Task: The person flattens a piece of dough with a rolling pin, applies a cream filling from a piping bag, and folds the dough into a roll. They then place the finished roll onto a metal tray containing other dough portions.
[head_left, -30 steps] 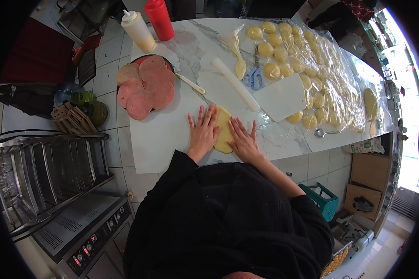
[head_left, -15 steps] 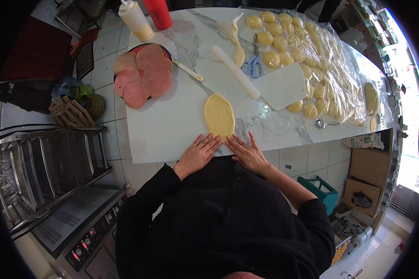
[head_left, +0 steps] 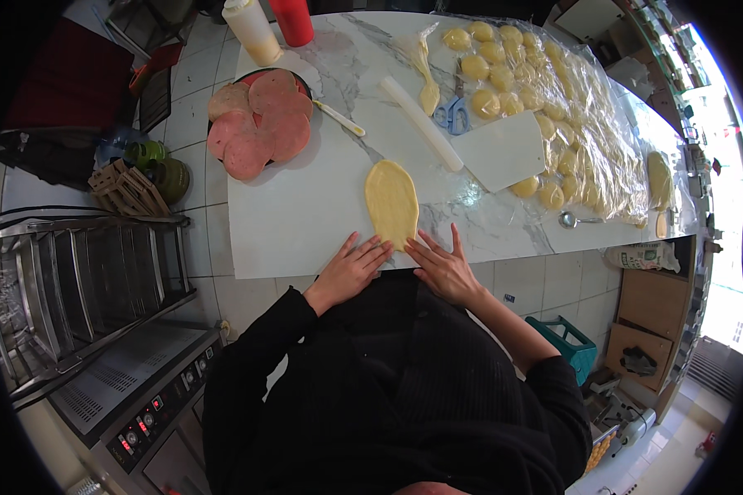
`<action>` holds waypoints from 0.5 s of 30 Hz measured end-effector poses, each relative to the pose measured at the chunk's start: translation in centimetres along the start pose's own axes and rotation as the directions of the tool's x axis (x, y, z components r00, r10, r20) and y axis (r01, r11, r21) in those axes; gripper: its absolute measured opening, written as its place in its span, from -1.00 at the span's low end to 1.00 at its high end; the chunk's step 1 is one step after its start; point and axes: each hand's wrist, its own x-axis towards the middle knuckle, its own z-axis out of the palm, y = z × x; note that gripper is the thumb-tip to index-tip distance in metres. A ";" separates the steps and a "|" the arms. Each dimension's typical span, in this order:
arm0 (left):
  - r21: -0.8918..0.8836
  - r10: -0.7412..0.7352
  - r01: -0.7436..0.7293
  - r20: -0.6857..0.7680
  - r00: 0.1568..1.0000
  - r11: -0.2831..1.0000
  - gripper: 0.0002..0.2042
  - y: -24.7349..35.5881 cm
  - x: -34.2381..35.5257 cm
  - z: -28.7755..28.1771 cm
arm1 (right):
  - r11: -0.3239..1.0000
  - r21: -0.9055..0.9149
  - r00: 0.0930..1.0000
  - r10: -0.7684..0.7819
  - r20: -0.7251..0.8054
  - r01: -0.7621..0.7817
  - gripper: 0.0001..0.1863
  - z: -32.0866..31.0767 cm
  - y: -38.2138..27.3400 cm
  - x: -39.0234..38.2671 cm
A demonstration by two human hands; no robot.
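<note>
A flat oval of yellow dough (head_left: pixel 391 200) lies on the marble-patterned table (head_left: pixel 297 223), its narrow end toward me. My left hand (head_left: pixel 352 269) rests at the left of that near end, fingers stretched out and fingertips at the dough's edge. Opposite it, my right hand (head_left: pixel 442 267) lies with fingers spread and its fingertips touching or just beside the right edge. Neither hand grips anything. Beyond the dough are a white rolling pin (head_left: pixel 422 124), a white flat scraper (head_left: pixel 504 152) and blue-handled scissors (head_left: pixel 452 115).
Round sausage slices (head_left: pixel 260 124) fill a dark plate at the left, beside a small spatula (head_left: pixel 339 119). Behind stand a sauce bottle (head_left: pixel 252 33) and a red bottle (head_left: pixel 291 22). Dough balls (head_left: pixel 485 103) lie under plastic film at the right, near a metal spoon (head_left: pixel 579 219).
My right hand has shifted slightly right, and its fingers are spread wider. The dough's near end shows more between the hands. The whole view has tilted a little.
</note>
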 end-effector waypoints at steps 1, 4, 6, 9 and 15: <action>0.005 0.001 -0.001 -0.002 1.000 1.000 -0.45 0.0 0.0 0.0 | 0.999 0.046 1.000 -0.003 -0.008 0.003 -0.39 -0.2 -0.2 0.3; -0.007 0.014 -0.014 -0.015 1.000 1.000 -0.47 -0.2 0.5 -0.9 | 0.992 0.122 0.998 -0.040 -0.040 0.045 -0.47 -0.2 0.1 0.2; -0.046 -0.058 0.055 -0.084 0.995 0.997 -0.52 -1.3 0.4 -2.7 | 0.985 0.151 0.995 -0.077 -0.065 0.087 -0.52 -1.0 0.4 0.6; 0.181 -0.018 0.109 -0.444 0.896 0.977 -0.57 -6.7 2.8 -8.8 | 0.942 0.335 0.987 0.023 -0.157 0.031 -0.71 -6.2 -0.1 3.9; 0.407 0.157 0.298 -0.778 0.608 0.864 -0.60 -13.9 10.3 -25.7 | 0.552 0.676 0.872 -0.266 -0.411 0.487 -0.62 -11.1 -16.2 13.6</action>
